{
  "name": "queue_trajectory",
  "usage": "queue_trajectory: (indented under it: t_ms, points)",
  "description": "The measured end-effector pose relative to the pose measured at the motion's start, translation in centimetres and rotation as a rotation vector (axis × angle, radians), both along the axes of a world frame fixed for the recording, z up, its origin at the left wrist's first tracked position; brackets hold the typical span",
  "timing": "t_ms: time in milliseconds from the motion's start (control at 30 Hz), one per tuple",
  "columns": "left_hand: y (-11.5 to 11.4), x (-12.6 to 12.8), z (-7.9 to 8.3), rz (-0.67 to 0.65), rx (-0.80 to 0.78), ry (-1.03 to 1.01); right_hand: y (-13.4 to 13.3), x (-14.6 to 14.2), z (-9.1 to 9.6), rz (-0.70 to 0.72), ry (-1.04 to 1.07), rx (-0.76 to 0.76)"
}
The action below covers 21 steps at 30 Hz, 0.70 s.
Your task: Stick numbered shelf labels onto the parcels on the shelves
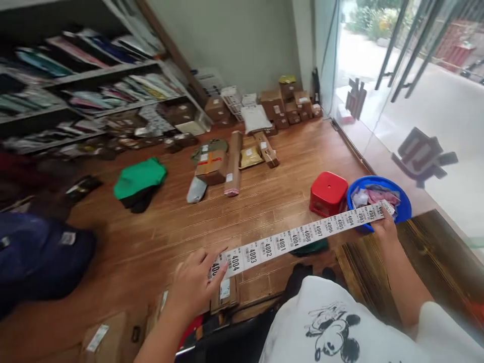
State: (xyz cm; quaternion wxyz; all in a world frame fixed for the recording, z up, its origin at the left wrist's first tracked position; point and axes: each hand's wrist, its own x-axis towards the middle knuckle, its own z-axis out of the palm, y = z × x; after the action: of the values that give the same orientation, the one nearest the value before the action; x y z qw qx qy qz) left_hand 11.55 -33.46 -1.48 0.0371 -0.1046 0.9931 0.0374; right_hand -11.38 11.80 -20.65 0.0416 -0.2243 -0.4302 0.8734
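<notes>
A long white strip of printed labels [284, 243] stretches between my two hands, slanting up toward the right. Black numbers such as 4001 and 4004 and small barcodes run along it. My left hand [196, 277] pinches the strip's left end between thumb and fingers, covering part of one number. Its right end is gripped by my right hand [384, 227], in front of a blue basin [405, 199]. The strip is held taut above the wooden floor [177, 222].
A red stool [328, 192] stands beside the basin. Parcels [212, 169] and a long cardboard tube [233, 164] lie on the floor, with boxes [272, 103] along the wall. Shelves [109, 68] full of packages stand left. A green bag [139, 179] and dark sack [41, 252] lie nearer.
</notes>
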Motion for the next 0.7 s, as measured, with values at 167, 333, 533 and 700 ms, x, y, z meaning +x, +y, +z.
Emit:
queue_trajectory:
  t_ms: [167,333,533,700]
  points:
    - [-4.1,4.6,-0.7,0.232,-0.079,-0.070,-10.6,-4.6,3.1,0.197,0.121,0.161]
    - [-8.7,5.8,-1.3,0.308,-0.062,-0.060,-25.4,-1.6,6.7,0.656,0.262,0.249]
    - [-16.8,3.0,-2.6,0.229,0.306,0.176,-42.8,3.7,9.5,1.319,0.697,0.528]
    - [-27.2,-1.3,-3.4,0.155,1.118,0.398,-56.9,6.5,12.0,1.581,1.187,0.729]
